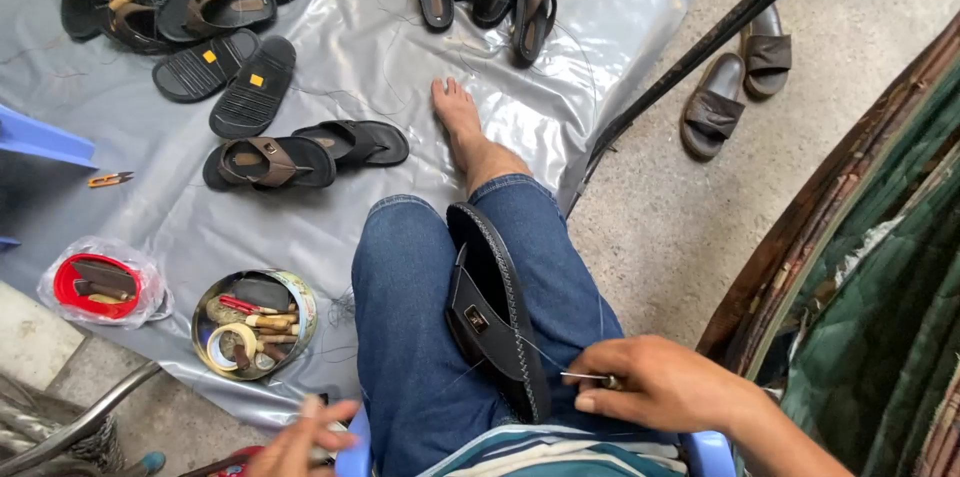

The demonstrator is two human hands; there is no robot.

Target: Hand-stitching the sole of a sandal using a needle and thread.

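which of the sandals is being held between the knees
The black sandal standing on edge between the jeans-clad knees, by the right hand with the needle. All the others lie on the grey sheet or the concrete.

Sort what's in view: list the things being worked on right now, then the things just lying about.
In use:
- black sandal clamped between the knees
- needle pinched in the right hand
- thread running from the sandal
- left hand, blurred, contents unclear

Lying about:
- round tin of tools
- red lid in a bag
- sandals on the grey sheet
- brown slides on the concrete
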